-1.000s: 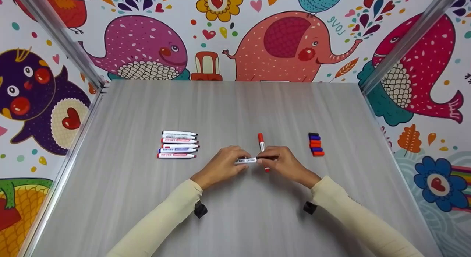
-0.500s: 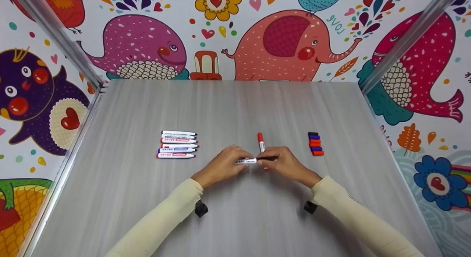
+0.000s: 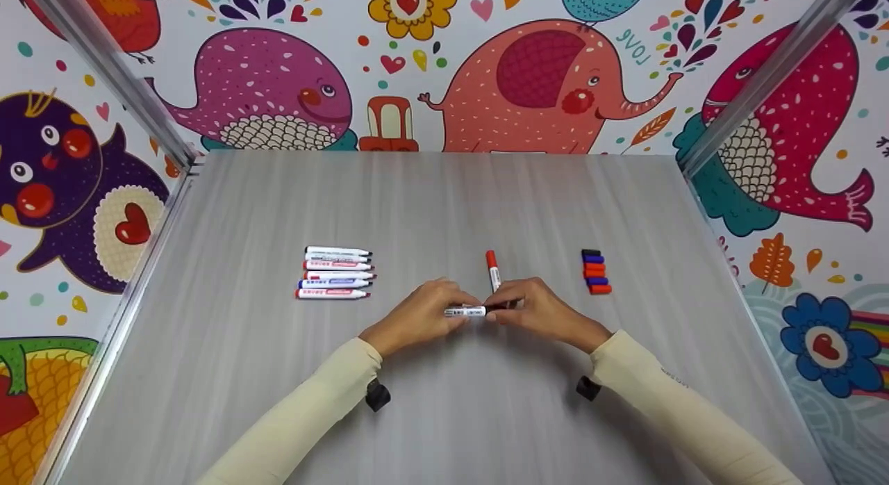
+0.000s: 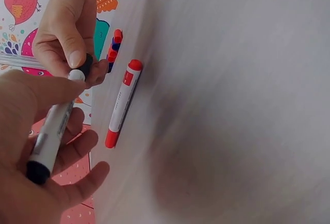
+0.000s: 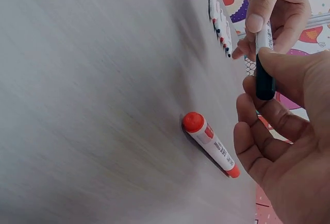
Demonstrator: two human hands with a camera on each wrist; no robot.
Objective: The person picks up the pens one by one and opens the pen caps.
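Observation:
A white marker [image 3: 464, 311] is held crosswise between the two hands above the table. My left hand [image 3: 425, 310] grips its white barrel, thumb along one side. My right hand [image 3: 542, 313] pinches the black cap [image 5: 265, 84] between thumb and forefinger, the other fingers loosely curled. In the left wrist view a short white neck shows between the barrel and the cap. Below the hands a red-capped marker [image 4: 122, 105] lies on the table; in the head view the right hand covers its near end.
At the left, several uncapped white markers [image 3: 335, 283] lie side by side, tips to the right. A column of loose black, blue and red caps [image 3: 596, 271] lies at the right on the grey wood-grain table [image 3: 430, 207]. Patterned walls and metal posts [image 3: 753, 89] enclose it.
Both hands, with the marker between them, have shifted slightly toward the body. The near end of the red-capped marker is now hidden in the head view.

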